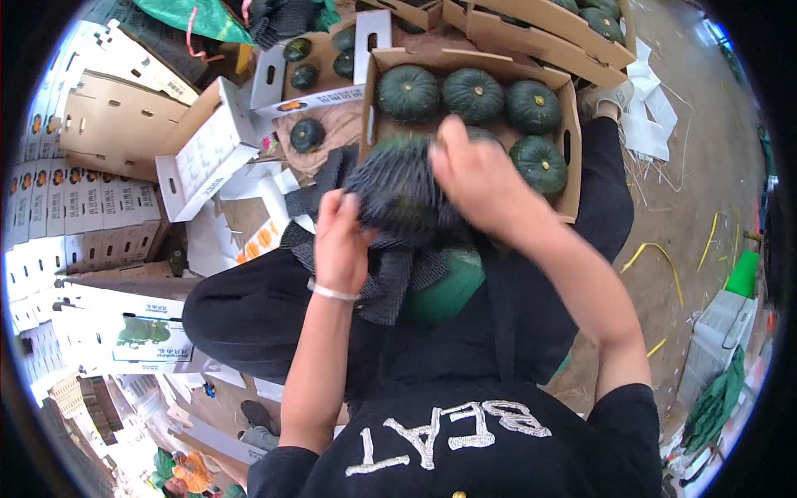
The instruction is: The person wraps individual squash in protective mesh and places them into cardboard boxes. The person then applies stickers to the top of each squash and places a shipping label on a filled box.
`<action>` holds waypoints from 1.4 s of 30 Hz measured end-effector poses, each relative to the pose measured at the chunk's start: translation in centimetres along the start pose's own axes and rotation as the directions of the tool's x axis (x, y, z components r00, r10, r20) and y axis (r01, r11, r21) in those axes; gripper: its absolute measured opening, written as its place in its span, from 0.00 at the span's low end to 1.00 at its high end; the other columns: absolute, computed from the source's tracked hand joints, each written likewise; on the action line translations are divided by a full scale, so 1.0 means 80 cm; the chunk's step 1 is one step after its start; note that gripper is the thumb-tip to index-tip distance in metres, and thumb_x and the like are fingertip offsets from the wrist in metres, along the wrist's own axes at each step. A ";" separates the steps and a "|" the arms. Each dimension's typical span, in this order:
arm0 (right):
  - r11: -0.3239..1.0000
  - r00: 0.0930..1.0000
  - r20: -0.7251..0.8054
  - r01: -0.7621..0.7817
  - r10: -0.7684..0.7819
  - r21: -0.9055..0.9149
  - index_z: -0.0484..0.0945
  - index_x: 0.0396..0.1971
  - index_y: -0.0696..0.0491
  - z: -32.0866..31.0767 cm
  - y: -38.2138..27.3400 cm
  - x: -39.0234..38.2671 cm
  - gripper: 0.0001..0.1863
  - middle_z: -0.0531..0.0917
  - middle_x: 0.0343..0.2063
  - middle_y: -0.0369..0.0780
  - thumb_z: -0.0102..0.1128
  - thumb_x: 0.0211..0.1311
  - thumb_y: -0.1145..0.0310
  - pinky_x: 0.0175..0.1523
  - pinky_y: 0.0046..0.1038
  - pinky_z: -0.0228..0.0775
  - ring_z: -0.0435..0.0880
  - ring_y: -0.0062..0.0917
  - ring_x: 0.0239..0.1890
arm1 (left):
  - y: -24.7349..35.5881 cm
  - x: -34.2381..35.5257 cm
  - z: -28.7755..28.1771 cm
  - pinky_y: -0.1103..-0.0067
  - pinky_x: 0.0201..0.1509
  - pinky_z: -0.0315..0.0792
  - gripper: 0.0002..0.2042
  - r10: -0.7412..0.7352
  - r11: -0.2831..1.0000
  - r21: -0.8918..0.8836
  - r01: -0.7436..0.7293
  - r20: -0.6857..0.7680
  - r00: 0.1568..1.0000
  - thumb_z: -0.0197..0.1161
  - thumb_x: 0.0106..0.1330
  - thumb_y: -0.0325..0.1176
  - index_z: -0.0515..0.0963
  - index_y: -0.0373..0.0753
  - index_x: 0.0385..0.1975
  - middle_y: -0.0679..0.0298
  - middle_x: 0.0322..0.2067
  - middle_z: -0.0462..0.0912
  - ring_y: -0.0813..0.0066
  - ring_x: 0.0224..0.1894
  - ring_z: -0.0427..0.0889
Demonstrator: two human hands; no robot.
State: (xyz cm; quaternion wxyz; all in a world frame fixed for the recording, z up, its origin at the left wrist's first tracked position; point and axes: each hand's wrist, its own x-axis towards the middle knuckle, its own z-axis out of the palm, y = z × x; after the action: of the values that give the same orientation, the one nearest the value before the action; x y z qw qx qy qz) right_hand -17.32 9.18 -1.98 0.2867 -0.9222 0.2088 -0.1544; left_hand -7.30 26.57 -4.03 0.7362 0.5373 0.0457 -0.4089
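A dark green squash in a black foam mesh sleeve is held above my lap. My left hand pinches the sleeve's left side, and my right hand, blurred, grips its upper right edge. More loose black sleeves lie on my lap over a green object. Just beyond, an open cardboard box holds several dark green squash, partly hidden by my hands and the sleeve.
Stacked white cartons fill the left side. A smaller open box and a loose squash sit ahead, more boxes behind. Yellow straps lie on the right floor. Other people are at the lower left.
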 end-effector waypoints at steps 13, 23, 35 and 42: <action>0.227 0.898 0.392 -0.431 0.200 0.873 0.68 0.26 0.56 0.021 -0.002 -0.062 0.13 0.69 0.23 0.31 0.45 0.66 0.62 0.36 0.19 0.59 0.63 0.12 0.30 | 0.000 -0.047 -0.001 0.68 0.56 0.68 0.21 -0.344 0.728 -0.457 0.511 0.401 0.849 0.43 0.68 0.45 0.71 0.35 0.49 0.54 0.49 0.75 0.61 0.50 0.75; 0.487 0.924 0.382 -0.341 0.017 0.804 0.51 0.64 0.54 0.016 -0.006 -0.103 0.46 0.60 0.59 0.46 0.67 0.48 0.60 0.65 0.31 0.49 0.58 0.33 0.62 | -0.023 -0.076 -0.001 0.69 0.59 0.65 0.39 -0.072 0.994 -0.064 0.087 0.208 0.975 0.63 0.51 0.27 0.49 0.42 0.62 0.56 0.53 0.67 0.63 0.55 0.69; 0.980 0.973 0.167 0.134 -0.158 0.148 0.61 0.60 0.37 0.006 -0.069 -0.088 0.45 0.48 0.62 0.55 0.72 0.35 0.59 0.63 0.48 0.49 0.50 0.57 0.61 | -0.026 -0.087 -0.001 0.76 0.55 0.66 0.36 0.092 0.962 0.242 -0.130 0.160 0.983 0.73 0.42 0.27 0.60 0.32 0.53 0.59 0.47 0.71 0.73 0.50 0.71; 0.983 0.969 0.173 0.160 -0.174 0.091 0.66 0.55 0.34 0.019 -0.078 -0.068 0.44 0.52 0.59 0.53 0.72 0.27 0.59 0.56 0.50 0.58 0.56 0.56 0.57 | -0.013 -0.082 -0.005 0.76 0.57 0.65 0.33 0.110 0.905 0.396 -0.157 0.139 0.984 0.69 0.44 0.25 0.61 0.32 0.53 0.59 0.47 0.71 0.70 0.51 0.71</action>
State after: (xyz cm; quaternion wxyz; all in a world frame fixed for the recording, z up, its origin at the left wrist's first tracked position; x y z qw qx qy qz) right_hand -19.53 17.12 -0.34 0.3252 -0.9351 0.0976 -0.1018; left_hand -12.14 30.48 -1.64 0.6368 0.6559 -0.1186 -0.3877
